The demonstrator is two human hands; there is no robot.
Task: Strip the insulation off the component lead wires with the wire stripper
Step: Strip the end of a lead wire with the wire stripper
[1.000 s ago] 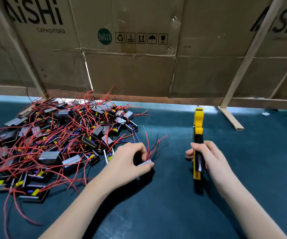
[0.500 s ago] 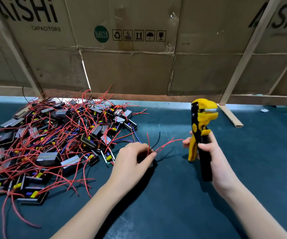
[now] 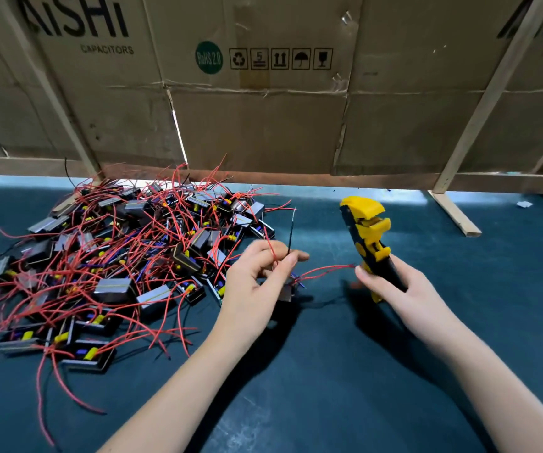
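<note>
A dark teal table [image 3: 328, 403] fills the lower part of the view, and a wall of flattened cardboard boxes [image 3: 263, 125] on wooden battens stands along its far edge at 12 o'clock. A large heap of components [image 3: 116, 263], small black-and-grey blocks tangled in red lead wires, is spread over the table at 9 to 10 o'clock.

The left hand [image 3: 257, 286] is raised near the centre, just beside the heap's right edge. One component [image 3: 288, 291] is held low in that hand, mostly hidden behind the palm, with only a grey corner seen at 3 o'clock of the hand. Its black lead wire [image 3: 290, 237] is pinched between the thumb and the curled fingers and rises straight up towards 12 o'clock, a bare end seen at its tip. A red lead wire [image 3: 325, 272] runs from the component towards 3 o'clock, its end just beside the right thumb.

The yellow-and-black wire stripper [image 3: 366, 237] is gripped by the right hand [image 3: 400, 292] at 2 o'clock of the left hand, fingers wrapped round its handles, head tilted up towards 11 o'clock. The stripper's head is apart from both wires.
</note>
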